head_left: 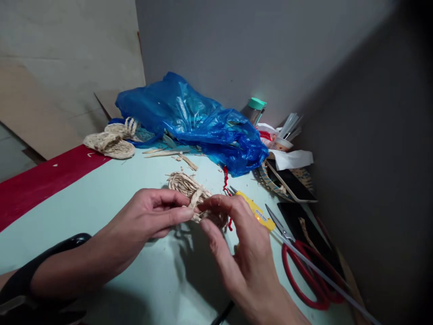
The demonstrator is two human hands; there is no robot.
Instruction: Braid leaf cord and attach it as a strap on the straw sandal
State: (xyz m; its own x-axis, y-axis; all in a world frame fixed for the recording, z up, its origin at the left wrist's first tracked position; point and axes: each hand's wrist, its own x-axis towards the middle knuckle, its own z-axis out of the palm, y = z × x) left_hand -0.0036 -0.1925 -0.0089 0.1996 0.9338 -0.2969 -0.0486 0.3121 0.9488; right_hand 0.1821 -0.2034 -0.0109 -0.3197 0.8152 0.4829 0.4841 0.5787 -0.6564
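A small braided straw slipper (184, 181) is up in front of me, over the table, with a plaited strap across its middle. My left hand (145, 219) pinches the strap's near end at the slipper's edge between thumb and fingers. From the other side, my right hand (248, 243) curls its fingers over the slipper beside the strap, its thumb at the near edge. The fingers hide part of the sole. Just beyond my right hand lies a yellow glue gun (257, 211) with a clear glue stick trailing from it. Red-handled scissors (301, 266) rest to its right.
Finished-looking straw slippers (113, 145) sit at the back left by a red strip (47, 178). A crumpled blue plastic bag (182, 113) fills the back. A phone (294, 183), a green-lidded bottle (256, 106) and straw scraps (187, 161) lie near the grey wall (253, 45).
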